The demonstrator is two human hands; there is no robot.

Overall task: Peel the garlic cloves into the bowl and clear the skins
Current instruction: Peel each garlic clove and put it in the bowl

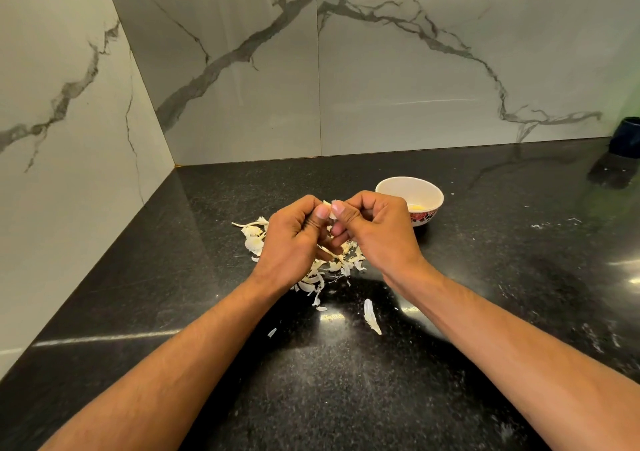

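Observation:
My left hand (294, 239) and my right hand (374, 232) meet above the black counter, both curled around a small garlic clove (329, 208) pinched between the thumbs and fingertips. Only a pale sliver of the clove shows between the thumbs. Under and around the hands lies a heap of papery garlic skins (256, 239). A white bowl (410, 187) with a red flower pattern stands just behind my right hand, with something yellowish inside near its right wall.
Loose skin pieces (372, 315) lie nearer to me on the black granite counter (502, 277). Marble-patterned walls close the left side and back. A dark container (625, 137) stands at the far right edge.

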